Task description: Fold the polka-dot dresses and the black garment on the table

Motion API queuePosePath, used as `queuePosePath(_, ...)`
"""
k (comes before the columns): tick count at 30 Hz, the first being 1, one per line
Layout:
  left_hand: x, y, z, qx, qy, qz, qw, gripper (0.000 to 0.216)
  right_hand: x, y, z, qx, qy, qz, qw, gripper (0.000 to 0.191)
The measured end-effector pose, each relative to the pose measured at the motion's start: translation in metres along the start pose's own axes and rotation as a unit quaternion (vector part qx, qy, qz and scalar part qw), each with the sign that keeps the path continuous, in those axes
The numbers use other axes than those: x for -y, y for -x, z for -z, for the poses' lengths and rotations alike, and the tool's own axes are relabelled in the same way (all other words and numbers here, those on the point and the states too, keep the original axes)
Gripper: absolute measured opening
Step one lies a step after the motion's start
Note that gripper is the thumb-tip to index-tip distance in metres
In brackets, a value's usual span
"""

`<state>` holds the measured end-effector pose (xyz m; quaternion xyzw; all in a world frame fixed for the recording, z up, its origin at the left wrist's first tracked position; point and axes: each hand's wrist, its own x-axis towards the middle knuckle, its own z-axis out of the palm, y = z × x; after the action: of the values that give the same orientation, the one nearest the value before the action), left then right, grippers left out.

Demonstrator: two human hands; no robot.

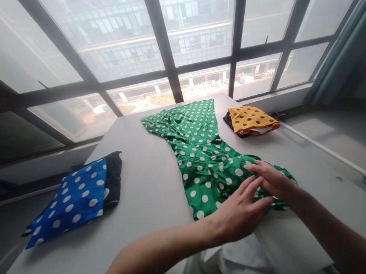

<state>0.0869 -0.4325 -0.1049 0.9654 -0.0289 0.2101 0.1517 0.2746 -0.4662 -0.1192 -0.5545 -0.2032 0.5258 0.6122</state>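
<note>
A green dress with white polka dots [199,152] lies spread lengthwise on the white table [149,188], its wide hem towards the window. My left hand [238,209] rests flat on the dress's near end, fingers stretched out. Just to its right, my right hand [272,177] also lies on the green cloth with fingers extended, the two hands touching or overlapping. Neither hand grips anything that I can see.
A folded blue polka-dot cloth [76,200] lies on a black garment [113,177] at the table's left edge. A folded orange dotted cloth [251,119] sits at the far right. White fabric [238,259] bunches at the near edge. Large windows stand behind.
</note>
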Motion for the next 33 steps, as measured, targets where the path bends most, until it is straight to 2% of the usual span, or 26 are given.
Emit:
queuePosePath(2,-0.002,0.024,-0.004,0.01,-0.053,0.019,0.998,0.042,-0.003,-0.006,0.006,0.005,-0.006,-0.016,1.0,0.022)
queuePosePath(3,-0.001,0.039,-0.005,0.01,-0.071,0.054,0.996,0.045,-0.004,-0.009,0.007,0.007,-0.009,-0.021,1.0,0.022)
queuePosePath(5,0.004,0.072,-0.004,0.005,-0.096,0.164,0.982,0.056,-0.005,-0.013,0.006,0.0,-0.013,-0.022,1.0,0.024)
queuePosePath(8,0.012,0.123,-0.003,-0.021,-0.123,0.318,0.94,0.075,-0.003,-0.018,0.003,-0.015,-0.022,-0.017,0.999,0.023)
queuePosePath(10,0.013,0.148,-0.004,-0.041,-0.118,0.37,0.921,0.088,0.0,-0.02,-0.001,-0.021,-0.031,-0.001,0.999,0.023)
queuePosePath(12,0.011,0.161,-0.003,-0.057,-0.089,0.397,0.912,0.093,0.004,-0.02,-0.005,-0.011,-0.035,0.021,0.999,0.022)
queuePosePath(15,0.008,0.155,0.005,-0.069,-0.013,0.392,0.917,0.069,0.014,-0.019,-0.012,0.006,-0.041,0.047,0.998,0.022)
queuePosePath(17,0.01,0.14,0.019,-0.086,0.028,0.36,0.929,0.049,0.025,-0.018,-0.015,0.001,-0.041,0.057,0.998,0.023)
queuePosePath(19,0.014,0.119,0.038,-0.127,0.037,0.317,0.939,0.034,0.041,-0.016,-0.012,-0.016,-0.035,0.066,0.997,0.026)
queuePosePath(22,0.015,0.085,0.063,-0.187,0.027,0.253,0.949,0.027,0.065,-0.012,0.003,-0.051,-0.017,0.091,0.994,0.03)
queuePosePath(24,0.009,0.064,0.067,-0.172,0.036,0.22,0.96,0.031,0.075,-0.008,0.021,-0.069,-0.005,0.104,0.992,0.034)
queuePosePath(26,0.001,0.05,0.058,-0.112,0.048,0.204,0.971,0.038,0.075,-0.002,0.043,-0.084,0.016,0.107,0.991,0.039)
queuePosePath(30,-0.01,0.045,0.014,0.045,0.046,0.22,0.973,0.043,0.045,0.007,0.087,-0.136,0.115,0.067,0.982,0.04)
queuePosePath(33,-0.009,0.059,-0.014,0.09,0.054,0.219,0.97,0.054,0.013,0.007,0.114,-0.148,0.205,0.014,0.967,0.041)
